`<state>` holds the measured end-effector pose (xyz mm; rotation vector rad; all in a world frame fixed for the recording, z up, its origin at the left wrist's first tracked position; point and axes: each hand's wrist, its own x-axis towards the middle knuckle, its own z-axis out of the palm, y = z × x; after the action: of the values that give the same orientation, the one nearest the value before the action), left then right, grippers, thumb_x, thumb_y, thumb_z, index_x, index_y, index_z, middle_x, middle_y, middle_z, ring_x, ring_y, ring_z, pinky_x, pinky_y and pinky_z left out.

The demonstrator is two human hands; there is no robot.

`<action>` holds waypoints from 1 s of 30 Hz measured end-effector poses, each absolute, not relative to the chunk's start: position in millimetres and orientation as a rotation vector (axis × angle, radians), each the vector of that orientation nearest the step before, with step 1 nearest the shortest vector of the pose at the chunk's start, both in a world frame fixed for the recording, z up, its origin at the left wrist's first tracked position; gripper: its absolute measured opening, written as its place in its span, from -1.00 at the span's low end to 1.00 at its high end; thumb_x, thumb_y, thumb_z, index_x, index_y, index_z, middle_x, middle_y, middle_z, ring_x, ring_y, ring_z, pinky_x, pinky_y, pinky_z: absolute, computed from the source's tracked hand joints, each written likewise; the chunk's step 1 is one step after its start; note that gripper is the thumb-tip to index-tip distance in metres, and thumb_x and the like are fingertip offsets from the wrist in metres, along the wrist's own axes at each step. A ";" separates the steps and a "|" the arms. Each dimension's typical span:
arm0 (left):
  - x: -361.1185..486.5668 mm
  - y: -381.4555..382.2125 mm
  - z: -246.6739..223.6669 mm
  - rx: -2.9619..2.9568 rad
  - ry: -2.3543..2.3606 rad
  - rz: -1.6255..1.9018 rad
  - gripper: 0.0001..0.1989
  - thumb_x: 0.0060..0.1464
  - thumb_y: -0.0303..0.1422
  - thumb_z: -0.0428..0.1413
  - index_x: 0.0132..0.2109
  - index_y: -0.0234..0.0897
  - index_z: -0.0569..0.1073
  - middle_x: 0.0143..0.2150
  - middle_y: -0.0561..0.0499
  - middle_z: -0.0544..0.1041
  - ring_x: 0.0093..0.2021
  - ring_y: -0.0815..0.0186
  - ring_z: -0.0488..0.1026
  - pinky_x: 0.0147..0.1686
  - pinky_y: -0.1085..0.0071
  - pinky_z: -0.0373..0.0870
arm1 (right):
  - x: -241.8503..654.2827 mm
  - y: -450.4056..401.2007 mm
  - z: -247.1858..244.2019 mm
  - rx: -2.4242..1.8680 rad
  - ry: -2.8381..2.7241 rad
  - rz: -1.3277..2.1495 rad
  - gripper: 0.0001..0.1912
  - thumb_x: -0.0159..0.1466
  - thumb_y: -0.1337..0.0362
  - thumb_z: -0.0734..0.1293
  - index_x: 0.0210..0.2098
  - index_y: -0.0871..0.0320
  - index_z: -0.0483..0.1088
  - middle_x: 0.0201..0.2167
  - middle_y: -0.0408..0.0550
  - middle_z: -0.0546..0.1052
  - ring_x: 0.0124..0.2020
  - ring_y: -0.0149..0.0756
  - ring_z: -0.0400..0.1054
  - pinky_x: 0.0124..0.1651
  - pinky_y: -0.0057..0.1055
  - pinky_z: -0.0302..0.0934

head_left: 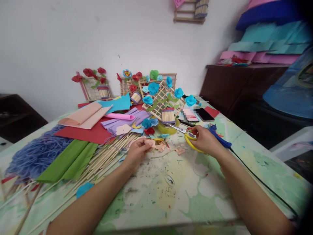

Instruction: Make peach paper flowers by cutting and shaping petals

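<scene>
My left hand [137, 152] pinches a small piece of peach paper [150, 143] above the middle of the table. Several peach paper scraps [161, 147] lie just to its right. My right hand [204, 138] is closed around the yellow handles of a pair of scissors [179, 129], whose metal blades point left toward the craft pieces. Behind the blades lies a roll of yellowish tape [168, 128]. A bamboo stick lattice [160, 106] with blue paper flowers [154, 88] and a small stick basket [168, 116] stands beyond both hands.
Bamboo sticks [110, 153], green paper [67, 160], blue yarn [40, 151] and peach sheets [84, 114] cover the left side. To the right sit a blue glue gun [218, 137] with a black cord [264, 182] and a phone [204, 115]. More flower lattices lean on the wall.
</scene>
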<state>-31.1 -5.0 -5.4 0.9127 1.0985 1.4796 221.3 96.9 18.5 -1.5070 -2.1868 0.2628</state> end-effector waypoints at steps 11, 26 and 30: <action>-33.7 -5.4 -5.1 0.961 1.128 1.454 -0.91 -0.12 -0.38 0.19 -0.43 -0.34 0.49 -0.45 0.01 0.50 -0.40 0.40 0.40 -0.30 0.47 0.31 | 186.8 66.3 4.4 -1.019 -2.319 0.423 -0.55 0.09 0.16 0.32 -0.01 0.02 0.34 -0.49 -0.17 0.39 -0.52 -0.38 0.20 -0.46 -0.47 -0.01; -17.0 -15.3 -10.8 1.240 1.184 1.094 -0.89 -0.13 -0.35 0.21 -0.42 -0.31 0.50 -0.47 -0.01 0.54 -0.50 0.40 0.36 -0.48 0.49 0.23 | 153.6 26.3 -0.9 -0.913 -1.701 1.429 -0.56 -0.06 0.34 0.37 -0.16 0.15 0.29 -0.53 -0.16 0.47 -0.53 -0.38 0.34 -0.44 -0.44 0.22; -16.5 -16.6 -11.2 1.247 1.189 1.085 -0.91 -0.10 -0.37 0.19 -0.44 -0.32 0.50 -0.46 0.01 0.54 -0.47 0.41 0.37 -0.42 0.50 0.25 | 152.7 24.5 -1.1 -0.892 -1.690 1.475 -0.56 -0.06 0.37 0.36 -0.16 0.14 0.27 -0.51 -0.18 0.47 -0.52 -0.41 0.34 -0.43 -0.46 0.23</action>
<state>-16.5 -16.6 -11.2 1.2474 1.1887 1.0849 152.7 24.5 -1.1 -0.8916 -1.6902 1.4749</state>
